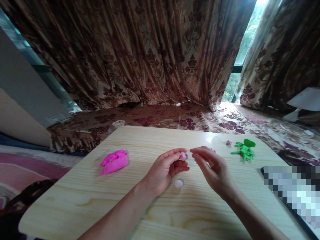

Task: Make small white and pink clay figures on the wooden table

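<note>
My left hand [163,168] pinches a small white lump with pink spots [184,156], which looks like modelling clay, between thumb and fingers. Just to its right is my right hand [212,165], its thumb and fingertips pressed together; whether a tiny bit sits between them I cannot make out. A gap separates the right fingertips from the lump. On the table below the hands lies a smooth white piece [179,183]. Small pink bits [213,150] show partly behind my right hand.
A crumpled bright pink mass [113,162] lies on the left of the wooden table [82,196]. Toward the back right stand a green figure [245,151] and a small pink-and-white piece [228,142]. A blurred-out flat device [292,196] sits at the right edge.
</note>
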The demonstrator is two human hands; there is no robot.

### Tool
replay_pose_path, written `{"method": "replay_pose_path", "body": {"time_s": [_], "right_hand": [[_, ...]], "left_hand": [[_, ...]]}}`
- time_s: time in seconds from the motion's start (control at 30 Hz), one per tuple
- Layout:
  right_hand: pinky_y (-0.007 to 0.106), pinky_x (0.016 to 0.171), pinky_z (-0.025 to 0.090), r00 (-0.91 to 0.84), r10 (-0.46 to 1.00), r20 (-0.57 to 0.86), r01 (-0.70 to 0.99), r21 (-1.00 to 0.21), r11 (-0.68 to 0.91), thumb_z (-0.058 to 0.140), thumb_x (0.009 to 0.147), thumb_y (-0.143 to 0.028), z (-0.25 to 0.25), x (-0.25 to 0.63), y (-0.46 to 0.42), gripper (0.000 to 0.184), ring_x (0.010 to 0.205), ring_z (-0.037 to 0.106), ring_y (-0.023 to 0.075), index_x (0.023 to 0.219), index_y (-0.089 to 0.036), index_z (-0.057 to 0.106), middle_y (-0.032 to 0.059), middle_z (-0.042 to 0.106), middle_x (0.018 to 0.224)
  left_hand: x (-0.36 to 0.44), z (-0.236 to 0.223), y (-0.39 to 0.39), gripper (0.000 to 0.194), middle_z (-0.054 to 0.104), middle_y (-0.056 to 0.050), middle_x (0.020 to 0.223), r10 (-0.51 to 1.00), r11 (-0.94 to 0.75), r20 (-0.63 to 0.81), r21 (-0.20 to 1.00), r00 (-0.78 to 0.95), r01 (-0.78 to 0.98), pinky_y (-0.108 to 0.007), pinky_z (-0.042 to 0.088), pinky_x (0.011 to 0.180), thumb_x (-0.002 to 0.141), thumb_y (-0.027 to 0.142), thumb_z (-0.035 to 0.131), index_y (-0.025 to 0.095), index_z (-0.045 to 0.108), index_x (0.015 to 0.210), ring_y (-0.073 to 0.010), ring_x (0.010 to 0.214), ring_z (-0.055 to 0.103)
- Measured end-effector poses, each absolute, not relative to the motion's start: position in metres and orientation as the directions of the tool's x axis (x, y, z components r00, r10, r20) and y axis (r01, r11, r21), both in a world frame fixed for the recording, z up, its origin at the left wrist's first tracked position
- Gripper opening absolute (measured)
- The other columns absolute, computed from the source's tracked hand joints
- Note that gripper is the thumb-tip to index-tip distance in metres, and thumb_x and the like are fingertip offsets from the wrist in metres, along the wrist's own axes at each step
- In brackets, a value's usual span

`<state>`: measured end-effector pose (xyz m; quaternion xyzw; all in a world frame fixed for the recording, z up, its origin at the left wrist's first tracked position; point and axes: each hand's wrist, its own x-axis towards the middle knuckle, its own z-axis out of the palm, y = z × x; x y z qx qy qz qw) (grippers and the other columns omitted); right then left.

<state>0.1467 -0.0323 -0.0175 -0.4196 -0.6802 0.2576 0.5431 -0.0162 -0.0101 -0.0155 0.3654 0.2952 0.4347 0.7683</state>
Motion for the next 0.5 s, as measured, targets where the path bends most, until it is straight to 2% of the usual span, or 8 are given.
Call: {"method": "replay_pose_path", "body": {"time_s": [0.1, 0.27, 0.4, 0.5], "right_hand": [[0.027, 0.069, 0.046, -0.131, 0.789, 0.600, 0.373, -0.707, 0.600, 0.048, 0.085, -0.015, -0.0182, 0.1462, -0.0333, 0.026, 0.080, 0.056, 0.0153, 0.105, -0.022, 0.061, 0.0049, 0.058, 0.089], [0.029, 0.068, 0.047, -0.225, 0.747, 0.625, 0.434, -0.623, 0.651, 0.046, 0.085, -0.013, -0.0215, 0.1434, -0.0325, 0.031, 0.080, 0.056, 0.0171, 0.110, -0.023, 0.061, 0.0068, 0.057, 0.089], [0.030, 0.069, 0.047, -0.188, 0.754, 0.630, 0.394, -0.655, 0.645, 0.045, 0.086, -0.013, -0.0192, 0.1441, -0.0315, 0.031, 0.081, 0.055, 0.0170, 0.113, -0.022, 0.058, 0.0068, 0.057, 0.089], [0.028, 0.068, 0.047, -0.144, 0.771, 0.620, 0.351, -0.697, 0.626, 0.047, 0.086, -0.014, -0.0167, 0.1443, -0.0314, 0.025, 0.079, 0.056, 0.0160, 0.104, -0.021, 0.061, 0.0057, 0.057, 0.086]], "left_hand": [[-0.0170, -0.0159, -0.0093, 0.022, 0.061, -0.006, 0.089, 0.885, 0.368, -0.139, 0.791, 0.444, -0.488, -0.025, 0.050, 0.072, 0.079, 0.020, 0.055, 0.014, 0.062, 0.099, -0.0114, 0.072, 0.059], [-0.0168, -0.0149, -0.0108, 0.020, 0.061, -0.007, 0.088, 0.888, 0.364, -0.129, 0.785, 0.442, -0.502, -0.025, 0.050, 0.074, 0.079, 0.021, 0.057, 0.013, 0.063, 0.096, -0.0119, 0.075, 0.059], [-0.0165, -0.0139, -0.0119, 0.023, 0.060, -0.007, 0.090, 0.894, 0.341, -0.121, 0.807, 0.431, -0.481, -0.027, 0.049, 0.076, 0.080, 0.023, 0.056, 0.013, 0.062, 0.099, -0.0125, 0.077, 0.058], [-0.0154, -0.0127, -0.0133, 0.023, 0.060, -0.006, 0.089, 0.904, 0.294, -0.091, 0.842, 0.418, -0.451, -0.026, 0.049, 0.073, 0.080, 0.026, 0.055, 0.014, 0.061, 0.099, -0.0125, 0.077, 0.056]]}}
